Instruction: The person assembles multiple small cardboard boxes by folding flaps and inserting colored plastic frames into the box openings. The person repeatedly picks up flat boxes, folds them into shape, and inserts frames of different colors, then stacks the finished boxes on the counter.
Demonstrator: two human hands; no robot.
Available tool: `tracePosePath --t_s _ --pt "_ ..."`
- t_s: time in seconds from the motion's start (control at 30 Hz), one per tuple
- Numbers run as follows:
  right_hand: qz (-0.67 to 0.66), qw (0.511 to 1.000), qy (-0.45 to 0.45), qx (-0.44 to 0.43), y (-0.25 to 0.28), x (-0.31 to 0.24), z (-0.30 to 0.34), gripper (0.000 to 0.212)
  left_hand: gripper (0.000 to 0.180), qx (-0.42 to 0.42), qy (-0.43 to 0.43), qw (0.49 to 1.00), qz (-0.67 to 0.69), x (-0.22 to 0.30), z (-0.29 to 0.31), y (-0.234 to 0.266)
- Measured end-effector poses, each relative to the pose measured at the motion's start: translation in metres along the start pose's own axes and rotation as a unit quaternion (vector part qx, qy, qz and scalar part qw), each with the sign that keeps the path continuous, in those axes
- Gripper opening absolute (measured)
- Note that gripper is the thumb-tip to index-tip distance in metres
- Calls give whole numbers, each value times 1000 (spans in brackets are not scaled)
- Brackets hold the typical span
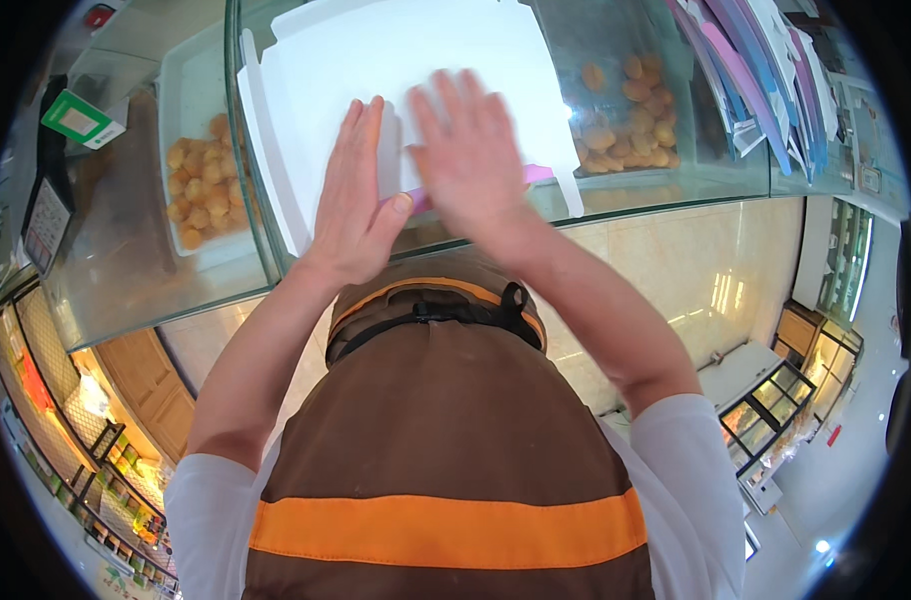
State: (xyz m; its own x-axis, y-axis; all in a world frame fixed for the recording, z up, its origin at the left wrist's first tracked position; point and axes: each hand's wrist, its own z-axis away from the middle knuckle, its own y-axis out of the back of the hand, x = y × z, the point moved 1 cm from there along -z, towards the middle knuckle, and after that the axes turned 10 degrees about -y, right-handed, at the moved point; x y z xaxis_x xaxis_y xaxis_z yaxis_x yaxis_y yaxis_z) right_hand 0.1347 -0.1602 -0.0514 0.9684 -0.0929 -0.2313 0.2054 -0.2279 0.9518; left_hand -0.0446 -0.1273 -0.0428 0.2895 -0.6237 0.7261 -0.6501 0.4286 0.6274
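A white cardboard box blank (376, 60) lies on the glass counter in front of me, its cut flaps showing along the left and right sides. Some pink shows along its near edge. My left hand (356, 195) is at the near part of the cardboard, fingers stretched out away from me and thumb apart. Just to its right, my right hand (471, 150) is over the cardboard with its fingers spread, slightly blurred by motion. Neither hand grips anything; whether the right palm touches the surface, I cannot tell.
The glass counter (676, 190) spans the view. Trays of round golden-brown pastries (206, 185) show through it at left and more pastries (641, 125) at right. A stack of folded colored cardboard (746, 70) stands far right. A green sign card (81, 120) is at left.
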Motion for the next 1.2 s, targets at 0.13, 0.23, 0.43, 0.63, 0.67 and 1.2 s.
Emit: tracePosePath --t_s 0.13,0.23,0.43,0.63,0.67,1.2 --pt "68 997 -19 -6 20 68 -4 65 97 -7 8 1000 27 4 -3 1" --pt "35 999 23 -6 17 53 -11 66 101 20 -10 999 49 3 -4 -4" --pt "-51 994 92 -32 -21 -47 -21 68 107 129 -11 990 58 -11 -1 -6" --pt "19 999 -42 14 -4 45 -28 82 61 210 53 976 39 -6 10 -5" --pt "32 997 -69 18 -1 59 -34 82 59 212 63 974 49 -7 12 -4" --pt "-25 990 83 -110 77 121 33 67 30 -200 -25 957 -209 16 -60 49"
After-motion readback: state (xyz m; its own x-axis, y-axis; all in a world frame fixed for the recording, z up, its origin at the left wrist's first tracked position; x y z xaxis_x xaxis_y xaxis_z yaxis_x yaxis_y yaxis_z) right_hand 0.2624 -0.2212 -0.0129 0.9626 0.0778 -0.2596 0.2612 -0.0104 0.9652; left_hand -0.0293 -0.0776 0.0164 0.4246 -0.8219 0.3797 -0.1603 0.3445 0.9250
